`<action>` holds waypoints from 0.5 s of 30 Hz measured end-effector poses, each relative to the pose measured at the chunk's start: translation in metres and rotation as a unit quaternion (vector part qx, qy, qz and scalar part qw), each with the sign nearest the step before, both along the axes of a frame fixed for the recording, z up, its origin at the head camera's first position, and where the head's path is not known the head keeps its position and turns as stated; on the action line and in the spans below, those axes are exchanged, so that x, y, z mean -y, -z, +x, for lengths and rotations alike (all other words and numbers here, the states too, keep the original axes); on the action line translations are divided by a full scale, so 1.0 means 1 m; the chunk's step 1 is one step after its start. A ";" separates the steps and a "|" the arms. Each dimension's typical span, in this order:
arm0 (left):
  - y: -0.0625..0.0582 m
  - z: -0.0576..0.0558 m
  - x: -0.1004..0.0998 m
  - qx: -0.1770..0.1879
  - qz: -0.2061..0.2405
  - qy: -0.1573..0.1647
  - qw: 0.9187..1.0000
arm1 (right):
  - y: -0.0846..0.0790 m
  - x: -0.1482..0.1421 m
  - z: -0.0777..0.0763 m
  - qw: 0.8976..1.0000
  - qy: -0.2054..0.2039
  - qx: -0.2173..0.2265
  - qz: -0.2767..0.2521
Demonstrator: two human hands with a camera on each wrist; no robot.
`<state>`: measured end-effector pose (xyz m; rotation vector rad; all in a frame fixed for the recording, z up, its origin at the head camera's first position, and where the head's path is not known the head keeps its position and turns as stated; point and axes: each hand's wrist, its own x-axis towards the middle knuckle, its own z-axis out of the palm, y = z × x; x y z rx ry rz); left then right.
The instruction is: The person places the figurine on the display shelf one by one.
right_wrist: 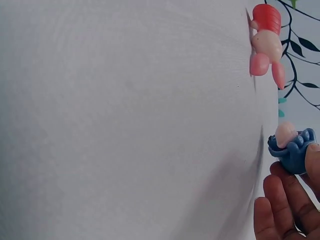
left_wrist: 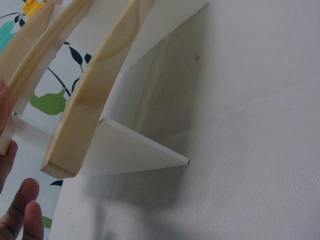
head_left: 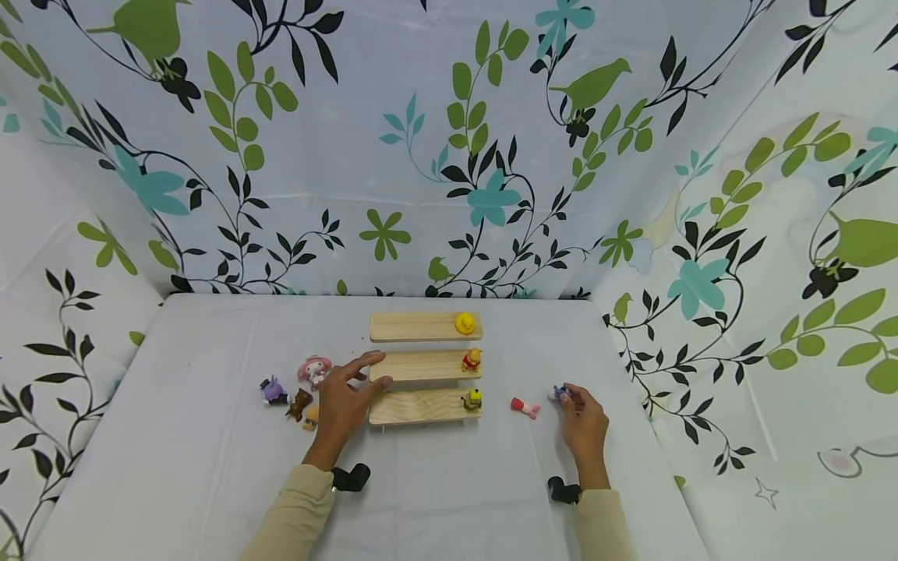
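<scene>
My left hand (head_left: 344,401) grips the left end of the middle board of a three-tier wooden shelf (head_left: 414,365); some fingers stay off the wood. In the left wrist view, fingertips (left_wrist: 6,157) meet that board's end. Between thumb and fingers, my right hand (head_left: 586,425) pinches a small blue figurine (right_wrist: 295,150) with a pale face, part of it hidden by the thumb. Beside it on the cloth lies a red and pink piglet figurine (head_left: 525,407). On the shelf's right ends stand a yellow duck (head_left: 465,323), a bear figurine (head_left: 471,359) and a yellow-and-dark figurine (head_left: 472,399).
Left of the shelf is a cluster: a pink-hooded figurine (head_left: 314,371), a purple figurine (head_left: 273,391), a brown figurine (head_left: 298,404) and a yellowish one (head_left: 311,418) near the left wrist. A white cloth (head_left: 449,491) covers the table; patterned curtains surround it.
</scene>
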<state>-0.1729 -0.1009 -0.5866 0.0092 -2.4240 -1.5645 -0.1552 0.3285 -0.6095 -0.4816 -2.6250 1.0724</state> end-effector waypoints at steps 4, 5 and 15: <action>0.000 -0.001 0.000 -0.001 -0.003 -0.003 1.000 | -0.002 0.001 0.000 0.999 0.007 0.028 -0.026; 0.000 -0.001 0.000 -0.002 -0.003 -0.003 1.000 | -0.003 0.002 0.001 0.999 0.009 0.033 -0.032; 0.001 -0.001 0.000 0.010 0.004 -0.006 1.000 | -0.005 0.005 0.001 0.999 0.027 0.036 -0.028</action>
